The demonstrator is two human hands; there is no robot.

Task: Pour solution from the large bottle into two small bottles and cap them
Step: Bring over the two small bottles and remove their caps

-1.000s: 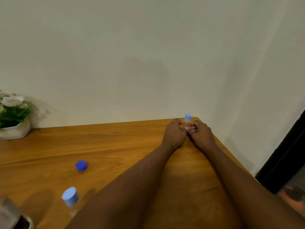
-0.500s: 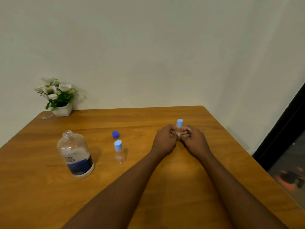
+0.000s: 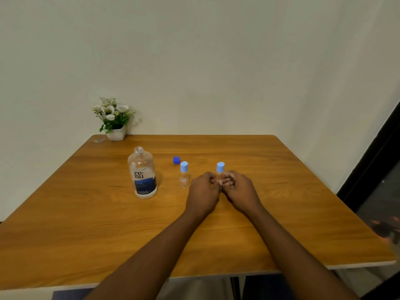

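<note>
The large clear bottle [image 3: 142, 173] with a dark blue label stands uncapped on the wooden table [image 3: 86, 213]. Its dark blue cap [image 3: 176, 160] lies behind and to its right. A small clear bottle [image 3: 184, 174] with a light blue cap stands upright beside it, untouched. A second small bottle [image 3: 220, 169], also capped light blue, stands between my hands. My left hand [image 3: 203, 191] and my right hand [image 3: 239, 189] both have fingers curled round its body, which hides most of it.
A white pot of white flowers [image 3: 114, 120] sits at the table's back left corner by the wall. A small shiny scrap [image 3: 99, 140] lies near it. The table's front edge is close to me; a dark doorway [image 3: 376, 180] is at the right.
The view has swung left and pulled back, bringing the large bottle, the cap and the other small bottle fully into sight. My hands stay on the same small bottle.
</note>
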